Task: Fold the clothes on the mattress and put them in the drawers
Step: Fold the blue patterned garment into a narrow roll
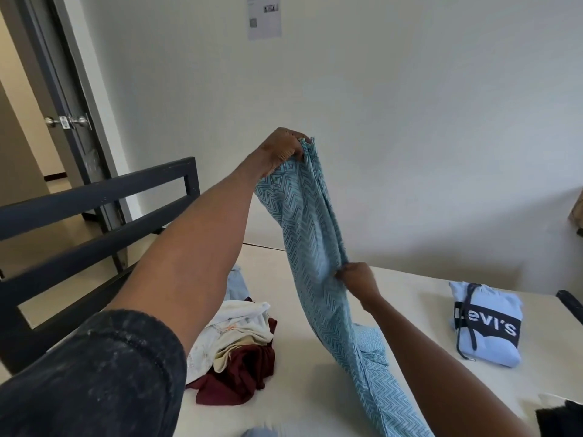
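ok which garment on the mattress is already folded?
The light blue Levi's hoodie, lying alone at the right as a neat packet. The white and maroon clothes sit in a loose heap, and the teal zigzag cloth hangs from both hands.

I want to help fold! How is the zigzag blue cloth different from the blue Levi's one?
The zigzag cloth hangs unfolded in the air, held by the left hand and right hand; the Levi's top lies folded on the mattress, untouched. The cloth has zigzags; the top is plain with a dark logo band. Both are light blue.
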